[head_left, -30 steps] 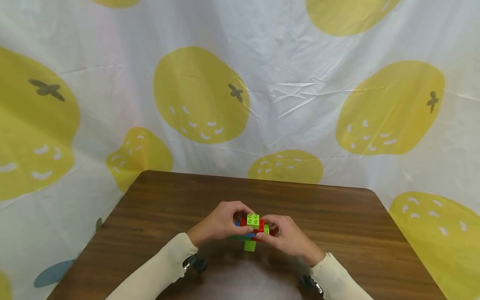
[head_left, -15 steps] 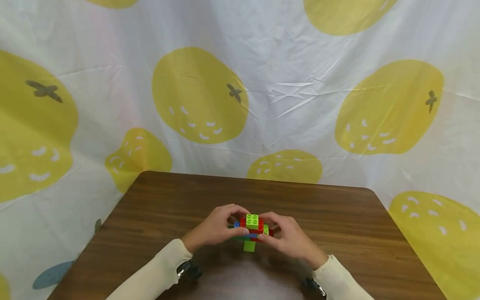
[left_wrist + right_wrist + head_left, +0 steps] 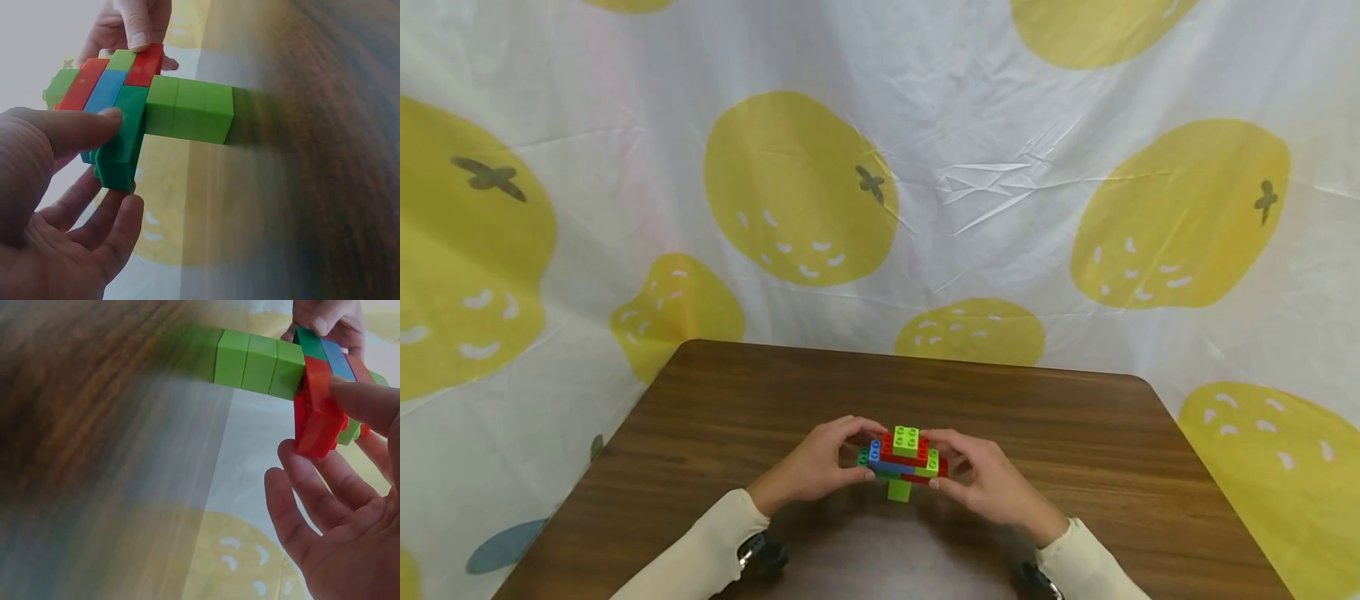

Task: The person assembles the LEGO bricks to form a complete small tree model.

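Note:
A model made of toy building bricks (image 3: 895,467) stands upright on the table. Several light green bricks form its narrow stem (image 3: 187,109). Above that comes a layer with a dark green brick (image 3: 122,134) and a red brick (image 3: 320,412), then blue and light green, then red. One light green brick (image 3: 906,439) tops it. My left hand (image 3: 818,462) holds the dark green end, its thumb on the near face and fingers behind. At the red end, my right hand (image 3: 992,479) has its thumb in front and fingertips around the far side.
The brown wood-grain table (image 3: 760,383) extends around the model on all sides. Behind it hangs a white cloth (image 3: 970,233) printed with yellow fruit. A wrist camera strap (image 3: 760,550) shows below the left sleeve.
Both hands have slid outward and down from the upper bricks, the left one farther, to the ends of the wide lower layer. The model stays in place, more of it uncovered.

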Motion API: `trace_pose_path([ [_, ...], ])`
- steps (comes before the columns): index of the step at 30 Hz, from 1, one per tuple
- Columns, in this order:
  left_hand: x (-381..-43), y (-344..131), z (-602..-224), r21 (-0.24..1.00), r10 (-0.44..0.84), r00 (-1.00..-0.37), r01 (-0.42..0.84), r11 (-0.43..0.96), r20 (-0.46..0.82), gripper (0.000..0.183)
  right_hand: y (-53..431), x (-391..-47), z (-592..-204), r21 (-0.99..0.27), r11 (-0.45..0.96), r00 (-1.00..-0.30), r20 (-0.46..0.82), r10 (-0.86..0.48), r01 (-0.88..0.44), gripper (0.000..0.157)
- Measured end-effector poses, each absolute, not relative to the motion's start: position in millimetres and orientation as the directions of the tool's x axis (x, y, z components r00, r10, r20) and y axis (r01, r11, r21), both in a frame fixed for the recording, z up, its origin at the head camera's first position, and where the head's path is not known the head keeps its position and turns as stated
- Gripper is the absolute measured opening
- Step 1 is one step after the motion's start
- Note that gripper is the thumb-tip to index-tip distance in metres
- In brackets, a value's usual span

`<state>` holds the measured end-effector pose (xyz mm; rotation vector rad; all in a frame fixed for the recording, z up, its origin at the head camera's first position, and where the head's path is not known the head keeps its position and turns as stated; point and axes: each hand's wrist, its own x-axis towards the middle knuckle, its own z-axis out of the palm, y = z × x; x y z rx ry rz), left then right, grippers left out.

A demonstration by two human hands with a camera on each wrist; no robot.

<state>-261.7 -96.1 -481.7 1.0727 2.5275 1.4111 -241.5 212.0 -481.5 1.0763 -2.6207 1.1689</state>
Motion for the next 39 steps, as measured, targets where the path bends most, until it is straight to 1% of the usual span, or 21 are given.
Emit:
trace_pose_path([
  [4, -261, -97, -484, 0.778, 0.603, -0.754, 0.533, 0.332, 0.260, 0.058, 212, -240, -482, -0.620, 0.471, -0.751, 0.321, -0.577, -0.627, 0.064],
  [10, -260, -98, -484, 0.777, 0.602, -0.756, 0.533, 0.335, 0.259, 0.059, 212, -239, -480, -0.624, 0.467, -0.752, 0.324, -0.575, -0.626, 0.064],
  [15, -261, -99, -483, 0.806, 0.596, -0.770, 0.493, 0.327, 0.229, 0.058, 215, -240, -476, -0.662, 0.445, -0.761, 0.308, -0.571, -0.602, 0.064],
  [23, -262, -100, -481, 0.824, 0.568, -0.794, 0.460, 0.331, 0.215, 0.056, 212, -243, -475, -0.656, 0.456, -0.773, 0.335, -0.539, -0.602, 0.057],
  [26, -262, -99, -480, 0.829, 0.564, -0.799, 0.451, 0.332, 0.209, 0.056, 210, -243, -475, -0.669, 0.465, -0.791, 0.324, -0.518, -0.579, 0.053],
  [30, -264, -96, -481, 0.835, 0.560, -0.806, 0.433, 0.338, 0.192, 0.066, 206, -245, -473, -0.688, 0.496, -0.826, 0.287, -0.485, -0.530, 0.050],
  [33, -266, -93, -483, 0.826, 0.552, -0.815, 0.427, 0.368, 0.176, 0.071, 205, -246, -472, -0.692, 0.517, -0.841, 0.258, -0.475, -0.504, 0.055],
  [37, -270, -92, -482, 0.810, 0.544, -0.824, 0.424, 0.405, 0.159, 0.068, 205, -249, -473, -0.689, 0.524, -0.840, 0.242, -0.485, -0.501, 0.065],
  [39, -272, -92, -481, 0.808, 0.542, -0.826, 0.421, 0.411, 0.154, 0.067, 205, -252, -473, -0.681, 0.526, -0.834, 0.244, -0.495, -0.510, 0.066],
])
